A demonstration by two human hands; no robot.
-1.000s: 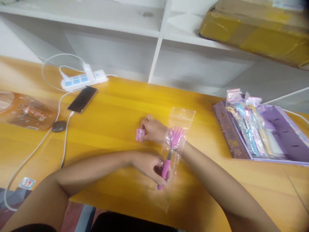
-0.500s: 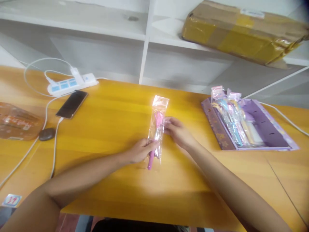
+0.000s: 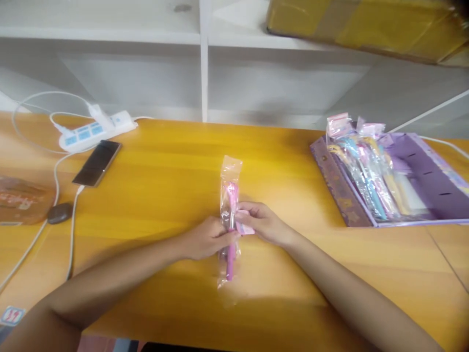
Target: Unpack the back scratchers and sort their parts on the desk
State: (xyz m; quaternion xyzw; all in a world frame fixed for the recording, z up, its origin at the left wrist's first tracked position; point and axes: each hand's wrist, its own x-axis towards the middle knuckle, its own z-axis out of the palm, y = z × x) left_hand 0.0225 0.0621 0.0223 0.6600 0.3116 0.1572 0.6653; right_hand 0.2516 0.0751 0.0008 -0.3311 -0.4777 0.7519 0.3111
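A pink and purple pen [image 3: 230, 264] lies inside a clear plastic sleeve [image 3: 231, 168] above the middle of the orange table. My left hand [image 3: 210, 238] is closed on the sleeved pen, with the thumb across its middle. From the right, my right hand [image 3: 264, 222] pinches a small pink card [image 3: 245, 223] beside the pen. Whether the card is inside or outside the sleeve cannot be made out. The purple box [image 3: 361, 205] at the right holds several wrapped pens [image 3: 370, 181].
On the left of the table [image 3: 161, 181] are a white power strip [image 3: 98, 131], a black phone [image 3: 97, 164], white cables, a dark round object [image 3: 59, 213] and an orange packet [image 3: 24, 200]. A taped cardboard box [image 3: 366, 27] sits on the shelf above.
The view has shifted, so the cardboard box shows less. The sleeved pen now stands more upright in the picture, and the pink card shows more clearly between my right fingers.
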